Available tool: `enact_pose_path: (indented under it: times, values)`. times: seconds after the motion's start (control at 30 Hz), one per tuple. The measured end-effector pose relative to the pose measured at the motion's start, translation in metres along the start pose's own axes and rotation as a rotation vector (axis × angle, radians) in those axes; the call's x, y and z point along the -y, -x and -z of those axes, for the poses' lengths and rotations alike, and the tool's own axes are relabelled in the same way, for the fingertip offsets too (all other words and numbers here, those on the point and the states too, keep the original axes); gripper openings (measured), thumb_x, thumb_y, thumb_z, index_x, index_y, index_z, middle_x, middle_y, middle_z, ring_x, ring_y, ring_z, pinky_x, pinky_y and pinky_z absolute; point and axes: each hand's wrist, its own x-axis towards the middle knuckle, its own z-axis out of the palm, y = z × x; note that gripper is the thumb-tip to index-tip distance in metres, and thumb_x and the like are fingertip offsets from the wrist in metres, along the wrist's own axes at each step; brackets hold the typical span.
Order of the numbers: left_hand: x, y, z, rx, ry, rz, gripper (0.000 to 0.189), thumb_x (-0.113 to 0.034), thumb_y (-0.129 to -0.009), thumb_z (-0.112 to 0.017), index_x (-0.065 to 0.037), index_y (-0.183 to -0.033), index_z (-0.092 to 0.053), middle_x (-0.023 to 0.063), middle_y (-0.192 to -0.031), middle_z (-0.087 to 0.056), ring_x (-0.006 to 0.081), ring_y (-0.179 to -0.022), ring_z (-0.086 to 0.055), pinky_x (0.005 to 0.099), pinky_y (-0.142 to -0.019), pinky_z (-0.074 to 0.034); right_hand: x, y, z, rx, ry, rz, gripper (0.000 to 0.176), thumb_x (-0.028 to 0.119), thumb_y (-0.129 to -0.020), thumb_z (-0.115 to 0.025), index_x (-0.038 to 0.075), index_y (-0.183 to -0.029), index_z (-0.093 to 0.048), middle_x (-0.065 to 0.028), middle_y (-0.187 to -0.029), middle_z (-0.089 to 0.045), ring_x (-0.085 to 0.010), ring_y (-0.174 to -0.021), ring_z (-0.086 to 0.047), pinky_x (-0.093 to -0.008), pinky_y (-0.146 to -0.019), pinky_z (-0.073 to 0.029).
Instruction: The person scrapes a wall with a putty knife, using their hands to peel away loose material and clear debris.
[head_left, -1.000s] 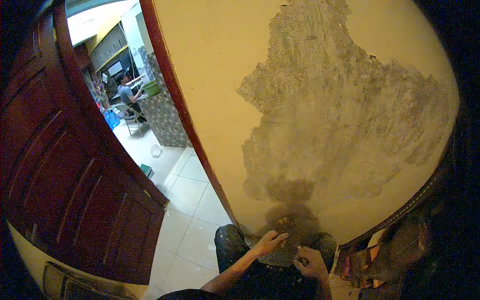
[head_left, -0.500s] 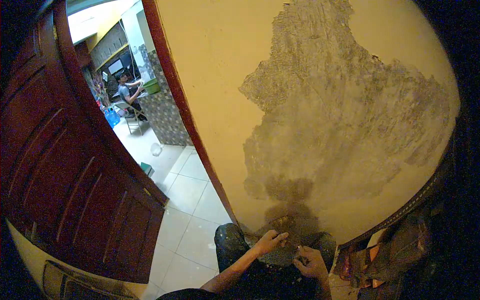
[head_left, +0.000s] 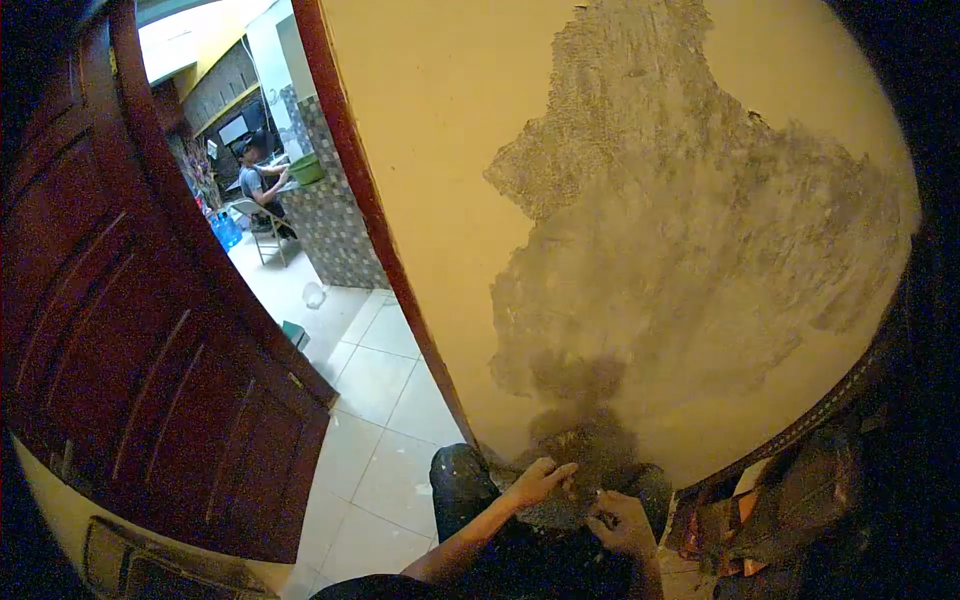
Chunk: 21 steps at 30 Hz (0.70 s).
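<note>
My left hand (head_left: 540,482) is in front of my lap at the bottom centre, its fingers curled together. Anything between them is too dark and small to make out. To its right, my right hand (head_left: 622,524) is closed with thumb and fingers bent inward. A small pale spot shows at its fingertips, too tiny to name. The two hands are a short gap apart, above my dark, speckled trousers (head_left: 462,478). Just beyond them stands a yellow wall (head_left: 430,130) with a large grey patch (head_left: 650,250) where the paint is gone.
A dark red door (head_left: 150,330) stands open on the left, above white floor tiles (head_left: 375,385). Through the doorway, a person (head_left: 258,185) sits on a folding chair (head_left: 262,222) near a green basin (head_left: 306,168). Dark cluttered items (head_left: 740,515) lie at lower right.
The view has shifted very slightly, so the doorway and wall sit a little to the right. My hands stay in nearly the same place and pose.
</note>
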Motion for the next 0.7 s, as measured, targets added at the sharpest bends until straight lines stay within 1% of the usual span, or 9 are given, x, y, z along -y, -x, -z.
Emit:
enact_pose_path:
  times: [0.03,0.1,0.13,0.2,0.3,0.4,0.5,0.6,0.7]
  values:
    - [-0.007,0.001,0.001,-0.003,-0.002,-0.001,0.057,-0.047,-0.098,-0.055,-0.003,-0.063,-0.067,0.0071,-0.054,-0.055,0.0159,-0.055,-0.051,0.0369,-0.055,-0.038,0.002,-0.001,0.001,0.001,-0.001,0.003,0.014,0.016,-0.078,-0.075,0.005,-0.084,-0.067,-0.0136,-0.080,-0.066,-0.0281,-0.061,-0.061,-0.0359,-0.057,-0.049]
    - [-0.022,0.006,0.006,-0.063,-0.209,0.119,0.056,-0.047,-0.098,-0.055,-0.004,-0.064,-0.067,0.0071,-0.052,-0.053,0.0175,-0.052,-0.050,0.0381,-0.052,-0.038,0.009,-0.005,0.005,0.027,-0.010,-0.045,0.014,0.015,-0.077,-0.075,0.006,-0.084,-0.067,-0.0140,-0.081,-0.065,-0.0272,-0.058,-0.058,-0.0356,-0.054,-0.047]
    - [-0.009,0.006,0.003,-0.067,-0.206,0.126,0.056,-0.047,-0.098,-0.055,-0.004,-0.064,-0.067,0.0071,-0.052,-0.053,0.0175,-0.052,-0.050,0.0381,-0.052,-0.038,0.009,-0.003,0.003,0.034,-0.013,-0.046,0.014,0.015,-0.077,-0.075,0.006,-0.084,-0.067,-0.0140,-0.081,-0.065,-0.0272,-0.058,-0.058,-0.0356,-0.054,-0.047]
    - [0.022,-0.004,0.002,0.054,0.004,0.078,0.058,-0.049,-0.097,-0.055,-0.004,-0.064,-0.067,0.0075,-0.049,-0.050,0.0181,-0.049,-0.048,0.0394,-0.050,-0.036,0.002,-0.004,0.001,0.013,-0.005,-0.027,0.014,0.015,-0.076,-0.075,0.006,-0.083,-0.066,-0.0141,-0.081,-0.064,-0.0275,-0.056,-0.057,-0.0363,-0.053,-0.046]
    - [0.014,-0.002,0.003,0.000,-0.036,-0.026,0.060,-0.050,-0.097,-0.055,-0.003,-0.063,-0.066,0.0059,-0.048,-0.046,0.0165,-0.047,-0.046,0.0386,-0.048,-0.034,0.001,-0.003,-0.001,0.020,0.006,-0.028,0.015,0.016,-0.076,-0.075,0.006,-0.083,-0.066,-0.0144,-0.080,-0.063,-0.0281,-0.058,-0.058,-0.0372,-0.054,-0.046]
    - [0.025,-0.001,0.002,0.006,-0.044,0.021,0.062,-0.050,-0.098,-0.054,-0.002,-0.061,-0.065,0.0064,-0.048,-0.049,0.0154,-0.047,-0.046,0.0372,-0.047,-0.034,-0.004,-0.005,-0.004,-0.011,0.005,0.063,0.014,0.017,-0.077,-0.074,0.006,-0.082,-0.066,-0.0144,-0.079,-0.063,-0.0284,-0.058,-0.058,-0.0376,-0.054,-0.045]
    - [0.051,0.000,-0.001,0.007,-0.041,0.049,0.061,-0.049,-0.098,-0.054,-0.002,-0.061,-0.063,0.0071,-0.049,-0.050,0.0152,-0.048,-0.047,0.0368,-0.047,-0.034,0.012,-0.007,0.003,0.059,-0.014,-0.055,0.014,0.016,-0.077,-0.073,0.006,-0.082,-0.066,-0.0143,-0.078,-0.063,-0.0293,-0.058,-0.058,-0.0378,-0.055,-0.046]
    - [0.003,0.007,0.001,0.012,0.110,0.121,0.059,-0.049,-0.098,-0.056,-0.002,-0.062,-0.063,0.0060,-0.050,-0.052,0.0143,-0.049,-0.047,0.0354,-0.049,-0.036,0.008,-0.008,0.002,0.048,-0.002,0.014,0.014,0.017,-0.077,-0.073,0.006,-0.082,-0.066,-0.0137,-0.077,-0.062,-0.0285,-0.057,-0.057,-0.0373,-0.054,-0.045]
    - [-0.006,0.007,0.005,0.024,0.037,0.137,0.056,-0.047,-0.097,-0.058,-0.003,-0.064,-0.064,0.0038,-0.053,-0.056,0.0126,-0.051,-0.049,0.0332,-0.050,-0.039,0.011,-0.008,0.002,0.023,-0.021,0.004,0.014,0.016,-0.078,-0.073,0.005,-0.082,-0.066,-0.0138,-0.075,-0.061,-0.0270,-0.056,-0.056,-0.0371,-0.054,-0.045]
